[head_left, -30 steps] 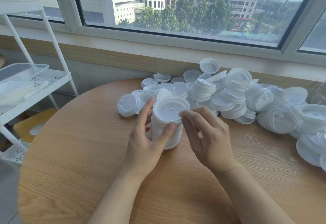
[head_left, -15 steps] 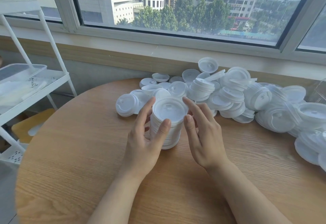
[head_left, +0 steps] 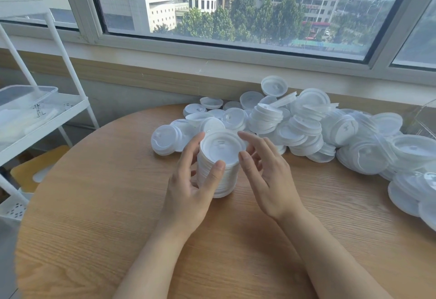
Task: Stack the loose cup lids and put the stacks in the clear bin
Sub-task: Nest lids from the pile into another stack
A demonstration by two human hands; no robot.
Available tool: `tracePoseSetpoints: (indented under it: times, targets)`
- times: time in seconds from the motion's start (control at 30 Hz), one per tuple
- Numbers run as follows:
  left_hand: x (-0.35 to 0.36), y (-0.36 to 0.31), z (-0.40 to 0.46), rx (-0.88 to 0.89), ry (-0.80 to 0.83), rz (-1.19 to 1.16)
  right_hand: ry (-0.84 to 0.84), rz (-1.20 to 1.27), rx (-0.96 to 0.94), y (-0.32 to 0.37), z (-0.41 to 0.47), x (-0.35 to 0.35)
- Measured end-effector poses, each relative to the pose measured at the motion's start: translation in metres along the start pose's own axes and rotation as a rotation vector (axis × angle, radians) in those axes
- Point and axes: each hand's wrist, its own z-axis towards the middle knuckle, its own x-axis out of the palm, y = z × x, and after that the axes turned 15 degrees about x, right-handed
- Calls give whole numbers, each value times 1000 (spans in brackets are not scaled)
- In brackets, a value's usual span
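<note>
One stack: your stack of lids (head_left: 219, 166) stands upright near the middle of the round wooden worktop (head_left: 99, 216), just inside the loose heap.
Left hand: your left hand (head_left: 191, 188) clasps the stack from 9 o'clock, thumb curled onto the near rim, fingers round the far side.
Right hand: your right hand (head_left: 266, 173) sits at 3 o'clock of the stack, fingers spread and relaxed, gripping nothing; whether a fingertip touches the rim cannot be told.
Loose lids: the heap of loose lids (head_left: 306, 129) runs from 12 o'clock round to 3 o'clock along the wall under the window.
Clear bin: a clear bin (head_left: 23, 96) rests on the white rack shelf (head_left: 59, 114) at 10 o'clock, well apart from the stack.
</note>
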Motion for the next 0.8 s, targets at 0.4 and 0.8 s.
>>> tracePoseSetpoints:
  times: [0.4, 0.8]
  targets:
    - [9, 4, 0, -5, 11, -58, -293, -241, 426, -51, 22, -45]
    - [8, 2, 0, -14, 2, -50, -182, 123, 299, -50, 19, -33]
